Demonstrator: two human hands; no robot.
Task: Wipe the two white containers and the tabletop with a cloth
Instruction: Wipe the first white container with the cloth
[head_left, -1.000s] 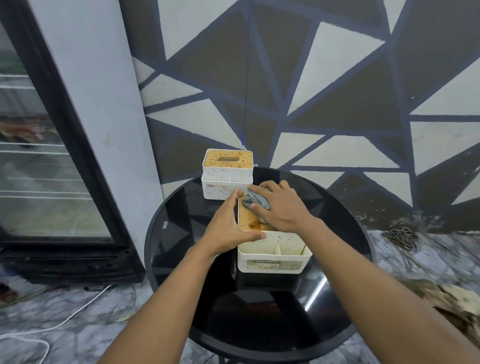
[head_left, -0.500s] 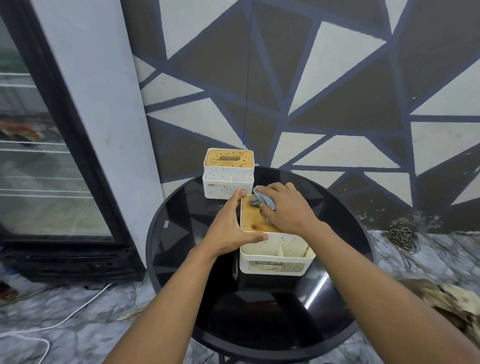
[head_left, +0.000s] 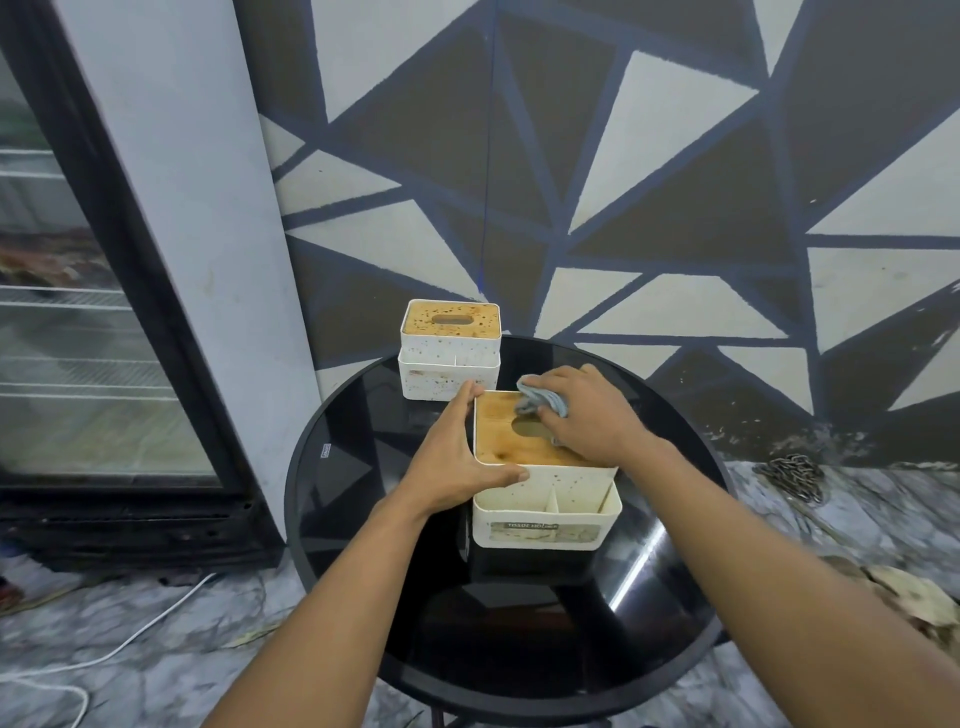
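Triangle-painted wall (head_left: 675, 182); glass-door fridge (head_left: 78, 312) left; marble floor (head_left: 156, 665); white cable (head_left: 130, 644)

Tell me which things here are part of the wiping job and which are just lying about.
Part of the job:
near container
far container
cloth
tabletop
left hand
right hand

Just lying about:
fridge
white cable
chain

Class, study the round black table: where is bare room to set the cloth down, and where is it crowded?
Bare glass lies on the table left of the near container, and across the front toward the near rim. It is crowded at the back: the far container, left hand and right hand with the cloth sit close together.
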